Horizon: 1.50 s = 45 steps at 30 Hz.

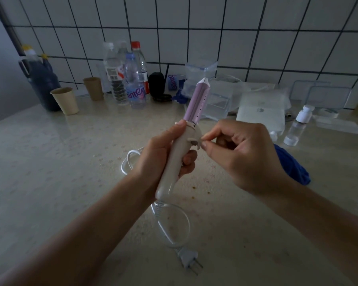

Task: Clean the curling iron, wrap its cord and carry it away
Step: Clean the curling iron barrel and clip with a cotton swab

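My left hand (163,153) grips the white handle of the curling iron (196,102), which points up and away with its pink barrel above the counter. My right hand (236,153) is just right of the handle, with thumb and forefinger pinched together at the small lever of the clamp. The white cord (182,221) loops down from the handle's base onto the counter and ends in a two-pin plug (189,258) near the front edge. A blue cloth (293,166) lies on the counter, partly hidden behind my right hand.
Along the tiled wall stand several plastic bottles (132,79), two paper cups (65,101), a dark jug (40,79), clear plastic boxes (213,89) and a small white-capped bottle (298,126). Small brown crumbs (194,190) lie on the beige counter (70,162).
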Each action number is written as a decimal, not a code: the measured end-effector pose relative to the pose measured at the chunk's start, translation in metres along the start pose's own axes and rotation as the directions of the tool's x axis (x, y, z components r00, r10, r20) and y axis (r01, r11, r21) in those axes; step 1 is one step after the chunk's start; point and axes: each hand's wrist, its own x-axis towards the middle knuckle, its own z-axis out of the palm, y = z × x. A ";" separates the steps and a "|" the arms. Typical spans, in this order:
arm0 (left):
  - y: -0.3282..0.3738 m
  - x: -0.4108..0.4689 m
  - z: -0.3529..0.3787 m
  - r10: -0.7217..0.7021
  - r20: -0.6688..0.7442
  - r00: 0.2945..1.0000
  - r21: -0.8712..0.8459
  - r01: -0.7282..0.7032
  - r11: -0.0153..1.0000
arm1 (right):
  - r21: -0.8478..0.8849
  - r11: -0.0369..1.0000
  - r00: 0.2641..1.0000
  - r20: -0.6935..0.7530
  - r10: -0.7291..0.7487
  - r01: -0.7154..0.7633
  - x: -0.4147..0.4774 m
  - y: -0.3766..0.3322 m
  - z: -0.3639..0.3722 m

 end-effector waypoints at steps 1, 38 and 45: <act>0.000 0.000 0.001 0.001 0.004 1.000 -0.002 -0.001 1.000 | 0.004 1.000 1.000 -0.021 0.006 -0.006 0.001 0.001 0.000; -0.009 0.000 -0.001 -0.073 0.068 0.995 0.021 0.072 0.997 | -0.027 0.997 0.997 -0.045 0.066 -0.067 0.001 0.005 0.000; -0.006 -0.001 0.004 -0.071 -0.026 0.997 -0.017 0.071 0.997 | 0.060 0.994 0.992 0.099 0.079 -0.086 -0.007 0.000 0.007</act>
